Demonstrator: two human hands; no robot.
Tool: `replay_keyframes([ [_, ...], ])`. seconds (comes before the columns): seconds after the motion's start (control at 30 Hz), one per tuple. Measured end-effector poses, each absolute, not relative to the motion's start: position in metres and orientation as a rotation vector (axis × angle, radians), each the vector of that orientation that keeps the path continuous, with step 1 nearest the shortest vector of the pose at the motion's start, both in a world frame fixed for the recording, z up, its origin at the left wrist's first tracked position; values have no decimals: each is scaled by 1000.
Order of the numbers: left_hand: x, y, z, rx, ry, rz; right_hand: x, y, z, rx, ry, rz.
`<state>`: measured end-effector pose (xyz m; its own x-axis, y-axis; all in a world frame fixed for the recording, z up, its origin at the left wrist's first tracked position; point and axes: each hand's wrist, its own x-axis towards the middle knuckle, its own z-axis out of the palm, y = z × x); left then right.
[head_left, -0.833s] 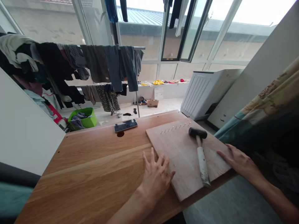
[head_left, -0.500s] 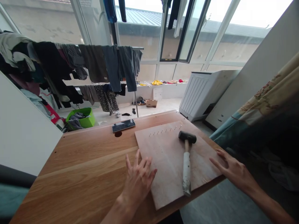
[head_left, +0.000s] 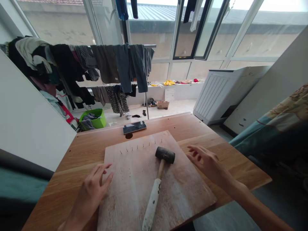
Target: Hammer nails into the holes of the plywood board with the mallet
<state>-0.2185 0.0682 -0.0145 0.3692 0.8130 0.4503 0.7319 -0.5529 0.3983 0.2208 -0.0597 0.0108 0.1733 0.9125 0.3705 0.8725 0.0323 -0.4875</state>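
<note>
A flat wooden board (head_left: 125, 179) lies on the table with a row of several nails (head_left: 137, 147) standing upright near its far edge. On the board rests a mallet (head_left: 154, 195) with a black head and a white-wrapped handle, held by neither hand. At the board's left edge is my left hand (head_left: 93, 186), fingers apart and thumb over the board's surface. Beside the right edge my right hand (head_left: 208, 160) is open with loosely bent fingers; whether it touches the board I cannot tell.
A phone (head_left: 134, 127) lies at the table's far edge, by a round hole (head_left: 129, 136). Beyond stand a clothes rack (head_left: 154, 46) with laundry, a green basket (head_left: 99, 122) and a white cabinet-like unit (head_left: 214, 93). A curtain (head_left: 262, 125) hangs at the right.
The board has shifted left and nearer to me, turning slightly, and the mallet on it has moved along. Both hands have moved left, and the camera view has swung a little.
</note>
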Motion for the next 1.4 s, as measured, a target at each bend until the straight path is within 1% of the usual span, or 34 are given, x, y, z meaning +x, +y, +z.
replay_keyframes([
  [0.07,-204,93,-4,2311,1447,925,215,-10,19,-1711,-1774,219],
  [0.17,-181,126,3,2151,1318,869,201,51,21,-1644,-1904,318],
  [0.3,-164,147,1,2069,1174,692,190,86,16,-1608,-2041,378],
  [0.5,-161,152,-5,1993,1108,592,190,87,23,-1625,-2058,395],
  [0.73,-143,153,2,2128,1050,492,173,99,26,-1568,-2193,492],
  [0.9,-139,148,5,2027,1086,513,166,105,33,-1582,-2190,486],
  [1.2,-114,150,-1,2099,956,633,140,110,39,-1550,-2223,459],
  [1.4,-91,150,-5,2217,1029,561,119,114,35,-1459,-2266,519],
])
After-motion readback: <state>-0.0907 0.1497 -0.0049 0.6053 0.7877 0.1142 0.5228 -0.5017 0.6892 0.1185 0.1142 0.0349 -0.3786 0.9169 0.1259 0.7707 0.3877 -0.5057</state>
